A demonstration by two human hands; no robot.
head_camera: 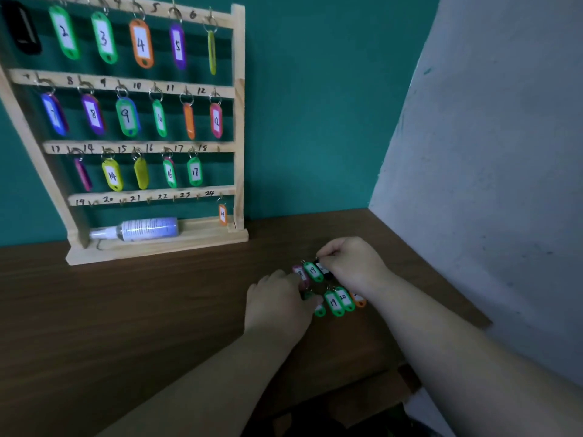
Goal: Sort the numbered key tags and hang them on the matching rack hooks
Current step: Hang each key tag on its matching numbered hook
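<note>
- A wooden rack (238,121) stands against the green wall at the left of the surface (126,310). Its upper three rows are largely hung with tags, while the bottom row holds only an orange tag marked 24 (222,214). A bottle (148,229) lies in the rack's tray.
- The left hand (277,305) reaches down over the loose key tags (333,303), fingers bent onto a green tag (319,310). Whether they pinch it or merely rest on it cannot be told.
- The loose key tags lie clustered on the surface, well right of the rack and between both hands.
- The right hand (350,263), fingers curled narrow, pinches the black tag (325,271) at its ring end.
- The tags look light, stiff and smooth, likely to skid on the wood. The metal ring seems the surest hold.
</note>
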